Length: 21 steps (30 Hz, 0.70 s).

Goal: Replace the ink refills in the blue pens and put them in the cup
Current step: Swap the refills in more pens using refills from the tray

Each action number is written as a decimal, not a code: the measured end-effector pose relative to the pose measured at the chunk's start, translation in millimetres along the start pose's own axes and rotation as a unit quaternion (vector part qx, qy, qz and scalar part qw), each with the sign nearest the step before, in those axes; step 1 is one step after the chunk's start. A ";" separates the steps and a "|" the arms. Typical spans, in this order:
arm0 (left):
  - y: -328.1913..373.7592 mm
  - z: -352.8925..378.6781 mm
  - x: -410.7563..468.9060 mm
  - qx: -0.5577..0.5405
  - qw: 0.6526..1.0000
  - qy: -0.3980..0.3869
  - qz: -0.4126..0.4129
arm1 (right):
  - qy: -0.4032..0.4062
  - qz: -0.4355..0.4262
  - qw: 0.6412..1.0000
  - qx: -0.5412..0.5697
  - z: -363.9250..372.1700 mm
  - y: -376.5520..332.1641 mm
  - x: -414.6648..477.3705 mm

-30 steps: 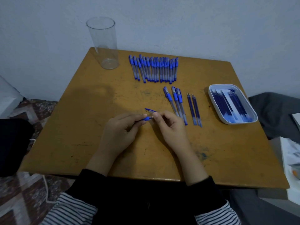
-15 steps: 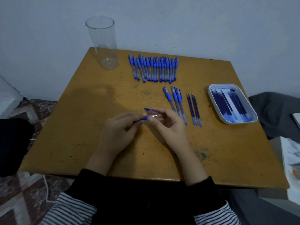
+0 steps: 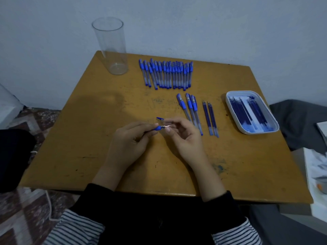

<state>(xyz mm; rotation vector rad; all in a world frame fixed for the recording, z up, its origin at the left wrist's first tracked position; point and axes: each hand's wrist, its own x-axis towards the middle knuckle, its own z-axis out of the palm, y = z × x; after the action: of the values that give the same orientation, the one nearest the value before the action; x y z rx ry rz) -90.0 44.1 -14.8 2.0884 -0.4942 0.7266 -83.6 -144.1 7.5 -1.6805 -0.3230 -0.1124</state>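
My left hand (image 3: pixel 127 144) grips a blue pen (image 3: pixel 158 128) by its barrel, just above the middle of the wooden table (image 3: pixel 85 138), with the bare metal tip pointing right. My right hand (image 3: pixel 185 138) has its thumb and curled fingers closed around that tip. A loose blue cap (image 3: pixel 160 118) lies on the table just behind the pen. The clear cup (image 3: pixel 111 45) stands with nothing in it at the far left corner. A row of several capped blue pens (image 3: pixel 166 75) lies at the back.
Three capped pens (image 3: pixel 190 108) lie right of my hands, with loose refills (image 3: pixel 209 117) beside them. A white tray (image 3: pixel 260 132) holding several dark blue refills sits at the right edge. Grey cloth and papers lie beyond the right side.
My right hand has drawn slightly right along the pen, so the metal tip now shows between the two hands. The left hand has stayed in place.
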 end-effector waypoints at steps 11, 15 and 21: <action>0.7 -1.2 0.6 0.004 1.000 0.007 -0.004 | 0.012 0.023 1.000 -0.002 1.5 -3.3 -0.4; 4.9 -2.4 1.0 0.006 1.000 0.004 0.003 | 0.022 0.027 0.999 -0.021 0.5 -3.2 0.0; 3.1 -1.3 0.8 0.006 1.000 0.010 -0.013 | 0.035 0.046 0.998 -0.017 1.6 -4.2 0.1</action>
<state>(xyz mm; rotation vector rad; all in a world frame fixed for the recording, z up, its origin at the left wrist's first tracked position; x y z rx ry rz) -91.6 43.4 -11.8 2.0919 -0.4518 0.7370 -84.8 -142.1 11.3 -1.7179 -0.1926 -0.1078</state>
